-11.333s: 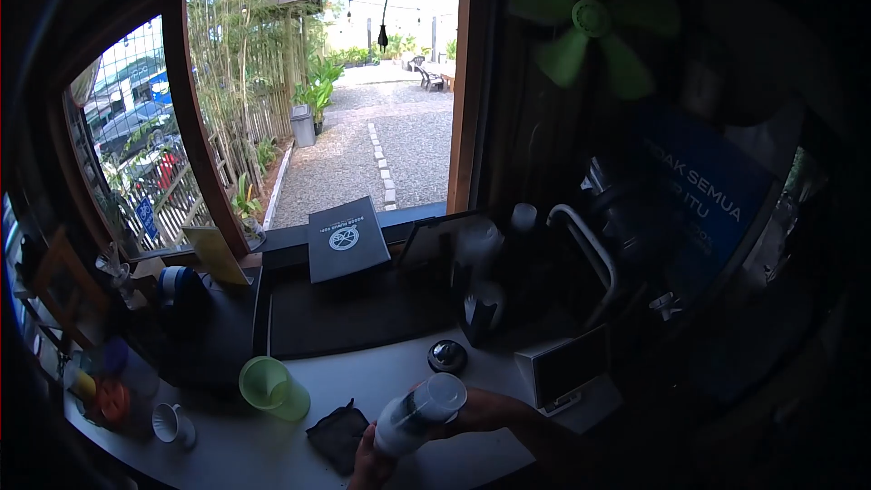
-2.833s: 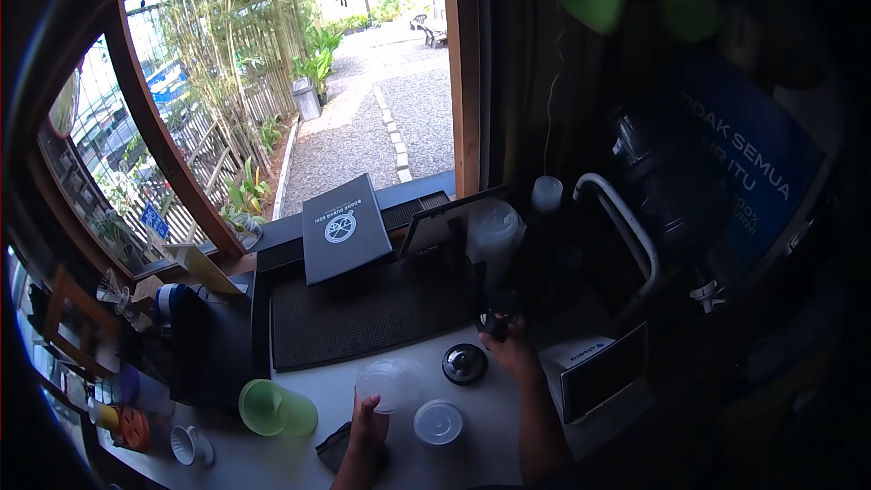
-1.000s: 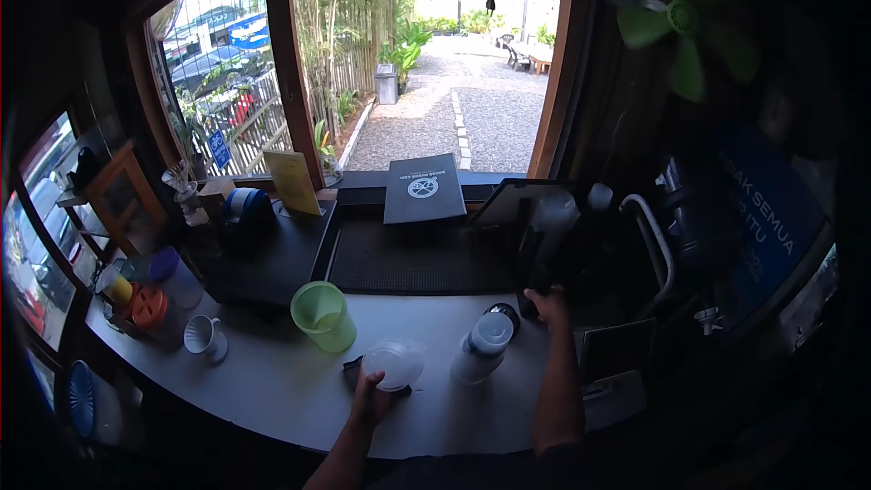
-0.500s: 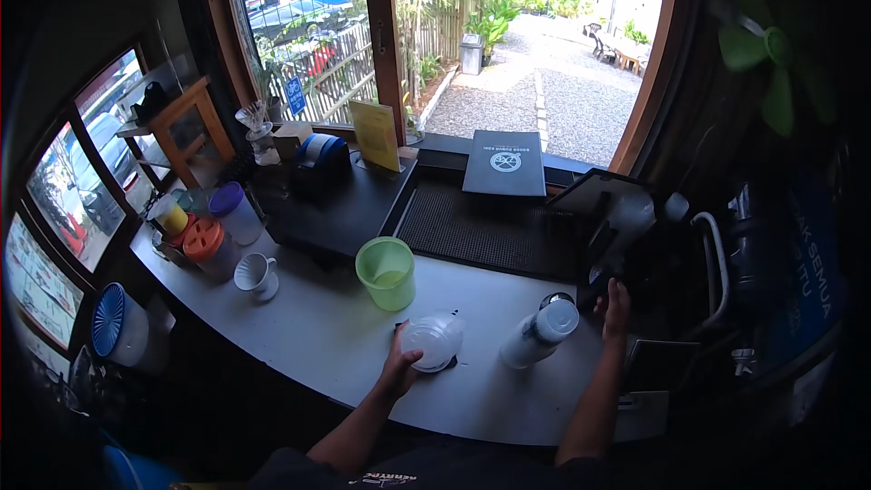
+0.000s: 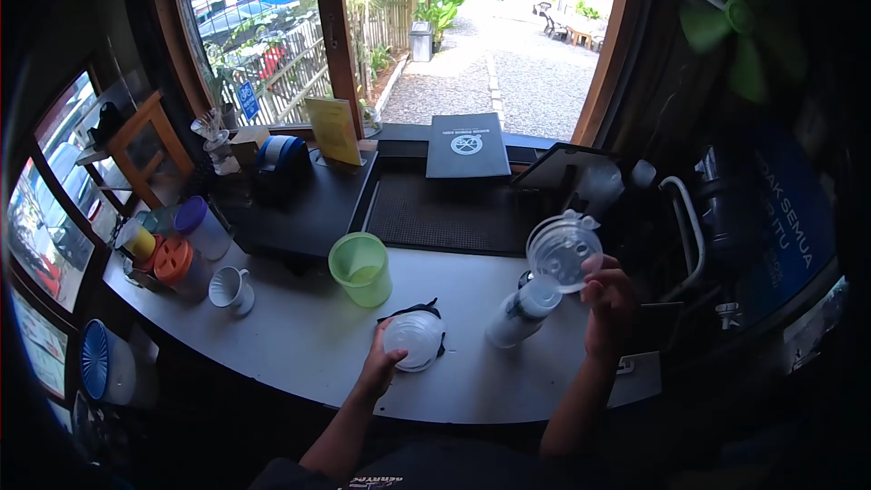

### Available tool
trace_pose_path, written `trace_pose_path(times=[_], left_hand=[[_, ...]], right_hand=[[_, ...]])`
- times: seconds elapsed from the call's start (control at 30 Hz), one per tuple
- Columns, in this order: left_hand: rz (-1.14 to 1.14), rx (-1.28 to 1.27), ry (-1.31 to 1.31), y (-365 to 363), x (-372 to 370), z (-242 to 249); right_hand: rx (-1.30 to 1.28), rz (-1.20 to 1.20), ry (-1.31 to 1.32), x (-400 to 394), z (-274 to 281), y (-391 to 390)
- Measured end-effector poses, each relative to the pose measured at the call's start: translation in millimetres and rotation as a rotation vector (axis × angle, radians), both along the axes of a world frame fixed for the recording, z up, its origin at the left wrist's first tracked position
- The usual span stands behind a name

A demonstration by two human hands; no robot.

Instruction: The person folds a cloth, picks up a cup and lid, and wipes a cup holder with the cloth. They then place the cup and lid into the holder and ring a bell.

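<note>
Counter (image 5: 299,345) is curved, grey-white, running under a wooden-framed window; everything below is placed relative to the translucent green plastic cup (image 5: 361,269) standing upright near its middle. Far left of the green cup, at the counter's edge: blue round slatted disc (image 5: 93,359). Closer in, still left: cluster of tubs with yellow, orange and purple lids (image 5: 171,245), then small white ceramic mug (image 5: 230,289) with handle, just left of the green cup and apart from it. Behind-left of the green cup: blue-and-black device (image 5: 279,156) and yellow upright card (image 5: 333,131) on a black raised surface. Behind the green cup: black ribbed rubber mat (image 5: 445,214), with dark square board bearing a white round logo (image 5: 466,144) leaning at the window sill.

Just right of and nearer than the green cup: left hand (image 5: 379,365), fingers curled onto a clear domed plastic cup lid (image 5: 414,339), gripping its near edge; lid rests on a small black cloth (image 5: 415,311) on the counter. Right of that: white plastic bottle (image 5: 520,310), tilted, its top towards the right hand, standing by itself on the counter, not held. Further right and raised above the counter: right hand (image 5: 610,304), fingers pinching the rim of a clear round plastic lid (image 5: 563,250), held upright with its face to the camera, just above the bottle's top. Right of the raised lid: curved white handle (image 5: 682,216) in dark shadow, detail unclear. Upper right: green fan (image 5: 729,36).
</note>
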State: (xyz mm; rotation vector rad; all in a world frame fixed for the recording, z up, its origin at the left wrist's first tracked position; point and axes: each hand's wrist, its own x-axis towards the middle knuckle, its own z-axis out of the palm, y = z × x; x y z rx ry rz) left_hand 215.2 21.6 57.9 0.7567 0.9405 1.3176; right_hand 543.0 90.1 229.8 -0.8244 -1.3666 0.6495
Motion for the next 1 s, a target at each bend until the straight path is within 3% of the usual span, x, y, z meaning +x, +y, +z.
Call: trace_pose_path(times=[0.1,0.2,0.33,0.5,0.67,0.9,1.0], left_hand=[[-0.092,-0.02,0.093,2,-23,-4],[-0.139,-0.002,0.098,4,-43,1],[-0.189,0.003,0.081,-2,-71,9],[-0.213,-0.023,0.105,-15,-110,-4],[-0.28,-0.006,0.195,-20,-131,-24],[-0.406,0.13,0.261,-8,-114,-46],[-0.463,0.136,0.434,7,-92,-43]], right_hand=[[-0.282,0.312,0.147,-70,-5,-31],[-0.399,0.504,0.081,-140,-55,-48],[-0.595,0.358,-0.06,-204,-83,-66],[-0.586,0.261,0.129,-250,-142,-76],[-0.553,0.091,0.404,-289,-161,-92],[-0.479,-0.191,0.482,-291,-161,-96],[-0.469,-0.252,0.534,-274,-163,-87]])
